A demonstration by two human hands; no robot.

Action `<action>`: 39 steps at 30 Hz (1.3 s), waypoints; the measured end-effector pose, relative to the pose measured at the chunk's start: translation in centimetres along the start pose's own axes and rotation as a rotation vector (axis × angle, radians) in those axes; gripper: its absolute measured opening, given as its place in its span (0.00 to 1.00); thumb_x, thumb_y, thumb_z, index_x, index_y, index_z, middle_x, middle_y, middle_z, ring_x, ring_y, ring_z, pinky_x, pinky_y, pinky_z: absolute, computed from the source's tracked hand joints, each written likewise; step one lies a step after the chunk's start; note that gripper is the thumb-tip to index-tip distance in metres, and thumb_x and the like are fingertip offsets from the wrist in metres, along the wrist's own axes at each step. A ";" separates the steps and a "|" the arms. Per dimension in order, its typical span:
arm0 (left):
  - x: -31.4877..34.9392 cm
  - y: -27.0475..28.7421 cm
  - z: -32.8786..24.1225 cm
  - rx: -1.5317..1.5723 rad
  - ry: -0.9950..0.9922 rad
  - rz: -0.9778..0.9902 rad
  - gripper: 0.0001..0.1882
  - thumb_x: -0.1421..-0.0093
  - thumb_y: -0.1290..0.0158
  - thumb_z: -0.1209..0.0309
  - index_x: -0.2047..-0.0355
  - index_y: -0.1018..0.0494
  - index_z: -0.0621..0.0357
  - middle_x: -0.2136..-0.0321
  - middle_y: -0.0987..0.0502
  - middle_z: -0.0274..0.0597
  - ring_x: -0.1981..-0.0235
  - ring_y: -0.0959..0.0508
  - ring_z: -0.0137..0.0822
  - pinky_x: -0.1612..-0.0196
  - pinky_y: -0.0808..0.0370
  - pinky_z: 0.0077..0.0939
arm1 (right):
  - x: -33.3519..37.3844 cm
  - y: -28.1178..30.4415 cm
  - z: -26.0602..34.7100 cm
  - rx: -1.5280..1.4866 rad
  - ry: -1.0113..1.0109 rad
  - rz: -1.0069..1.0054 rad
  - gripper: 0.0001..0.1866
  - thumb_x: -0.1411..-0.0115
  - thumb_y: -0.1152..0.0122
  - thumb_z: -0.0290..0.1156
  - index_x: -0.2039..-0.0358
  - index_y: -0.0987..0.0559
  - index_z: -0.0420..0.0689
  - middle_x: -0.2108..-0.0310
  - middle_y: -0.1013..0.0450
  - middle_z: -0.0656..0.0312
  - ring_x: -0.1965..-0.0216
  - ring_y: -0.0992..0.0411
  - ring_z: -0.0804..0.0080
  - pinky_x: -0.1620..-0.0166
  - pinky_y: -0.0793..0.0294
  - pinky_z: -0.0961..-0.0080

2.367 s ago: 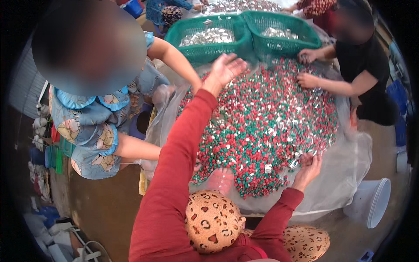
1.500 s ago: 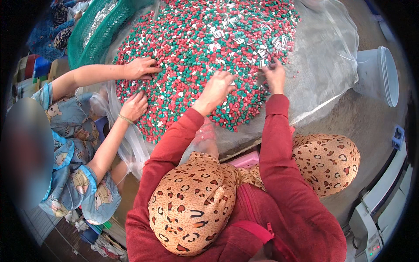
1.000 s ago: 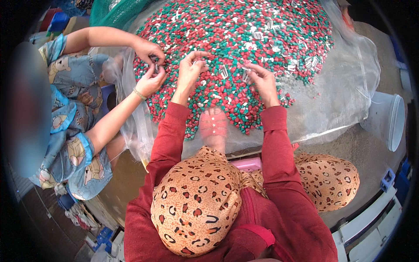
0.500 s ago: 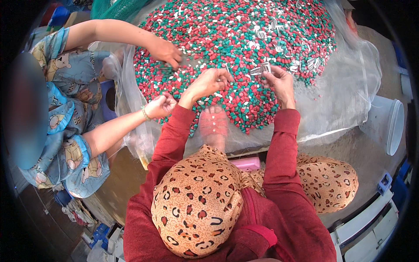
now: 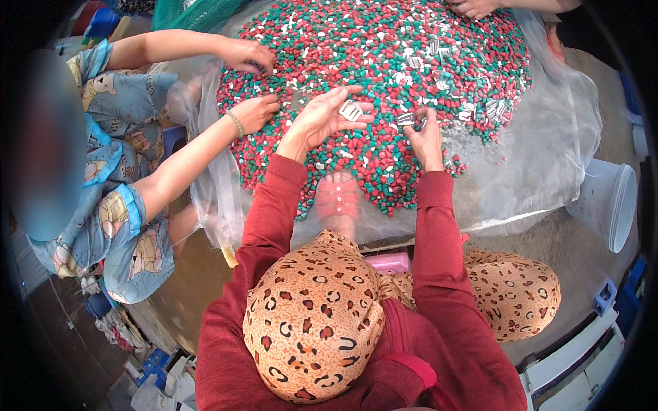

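My left hand is turned palm up over the pile, fingers stretched. A small white slotted plastic piece lies on its fingers beside the thumb. My right hand pinches a similar light piece with dark slots between thumb and fingertips. Below both hands spreads a broad pile of small red, green and white pieces; their exact kind is too small to tell. More white slotted pieces lie on the pile's right side.
A translucent sheet lies under the pile. At left, a person in blue patterned clothes has both hands at its edge. Another person's hand reaches in at the top right. A white bucket stands at right; green netting is behind.
My left hand has opened out, showing the white piece on its fingers. My right hand has moved slightly left and down. The neighbour's hands shifted, and another person's hand has appeared top right.
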State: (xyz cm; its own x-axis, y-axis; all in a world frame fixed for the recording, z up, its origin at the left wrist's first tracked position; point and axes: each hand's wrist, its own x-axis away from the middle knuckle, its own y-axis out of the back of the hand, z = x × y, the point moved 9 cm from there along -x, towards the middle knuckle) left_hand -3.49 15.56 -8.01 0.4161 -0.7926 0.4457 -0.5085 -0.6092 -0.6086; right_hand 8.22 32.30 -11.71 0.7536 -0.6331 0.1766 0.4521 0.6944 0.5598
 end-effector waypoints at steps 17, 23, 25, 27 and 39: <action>1.1 -2.7 -0.8 -2.008 -0.595 -0.333 0.14 0.54 0.44 0.74 0.64 0.27 0.50 0.56 0.35 0.48 0.51 0.37 0.48 0.51 0.37 0.46 | -0.6 5.5 1.9 -1.608 -0.049 0.107 0.12 0.58 0.52 0.18 0.70 0.31 0.43 0.64 0.32 0.55 0.67 0.37 0.66 0.68 0.35 0.72; -0.6 -1.1 0.1 -1.976 -0.316 -0.287 0.16 0.56 0.39 0.70 0.65 0.27 0.52 0.65 0.34 0.42 0.55 0.35 0.44 0.54 0.34 0.39 | -0.3 8.6 2.9 -1.668 -0.094 0.072 0.12 0.49 0.49 0.22 0.62 0.30 0.41 0.75 0.37 0.63 0.74 0.39 0.75 0.78 0.41 0.82; -0.7 -1.0 -1.0 -1.688 -0.382 -0.281 0.11 0.53 0.40 0.72 0.71 0.31 0.58 0.66 0.29 0.44 0.63 0.28 0.38 0.61 0.29 0.31 | -0.3 7.2 -0.3 -1.663 -0.215 0.141 0.10 0.46 0.47 0.24 0.62 0.30 0.41 0.80 0.41 0.67 0.79 0.41 0.79 0.83 0.47 0.85; -1.2 -0.2 -2.1 -1.319 -0.303 -0.309 0.10 0.51 0.41 0.73 0.74 0.33 0.61 0.65 0.26 0.46 0.68 0.25 0.35 0.65 0.28 0.27 | 0.3 7.2 -5.6 -1.228 -0.410 -0.143 0.08 0.47 0.44 0.25 0.65 0.28 0.42 0.85 0.46 0.74 0.86 0.51 0.86 0.86 0.54 0.86; -0.2 -0.9 5.4 -1.003 -0.162 0.015 0.09 0.53 0.44 0.76 0.74 0.35 0.59 0.78 0.32 0.30 0.75 0.31 0.22 0.71 0.32 0.20 | 0.1 4.7 -3.7 0.025 -0.092 -0.231 0.23 0.50 0.39 0.30 0.51 0.27 0.45 0.71 0.26 0.59 0.74 0.33 0.75 0.66 0.32 0.79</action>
State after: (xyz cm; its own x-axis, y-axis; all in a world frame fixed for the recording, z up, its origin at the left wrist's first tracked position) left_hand 0.93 16.42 -11.09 0.4639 -0.8326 0.3026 -0.8815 -0.3997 0.2515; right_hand 12.21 36.75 -12.05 0.5846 -0.8033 0.1136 0.5946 0.5195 0.6137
